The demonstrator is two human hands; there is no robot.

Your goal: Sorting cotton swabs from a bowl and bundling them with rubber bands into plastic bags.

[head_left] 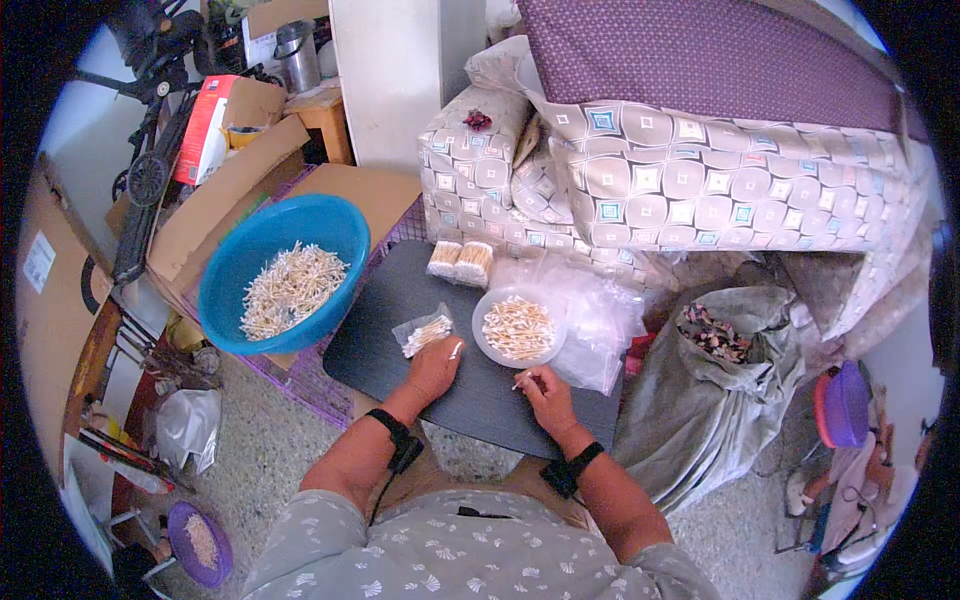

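Note:
On the dark tabletop (pixel 400 290), my left hand (pixel 434 370) is closed round a small clear bag of cotton swabs (pixel 428 334), which sticks out past the knuckles. A white swab tip (pixel 456 349) shows by the thumb. My right hand (pixel 551 395) is held in a pinch, with a cotton swab (pixel 518 383) between its fingertips. Just beyond it stands a round, translucent bowl (pixel 486 350) heaped with loose swabs (pixel 520 327). Two filled packs of swabs (pixel 461 262) stand at the table's far edge. Clear plastic bags (pixel 597 325) lie spread right of the bowl.
A large blue basin (pixel 215 310) of loose swabs stands left of the table. A grey sack (pixel 690 420) with dark scraps is at the right. A patterned, covered sofa (pixel 690 190) is behind. Cardboard boxes (pixel 240 185) and a purple basin (pixel 178 565) are at the left.

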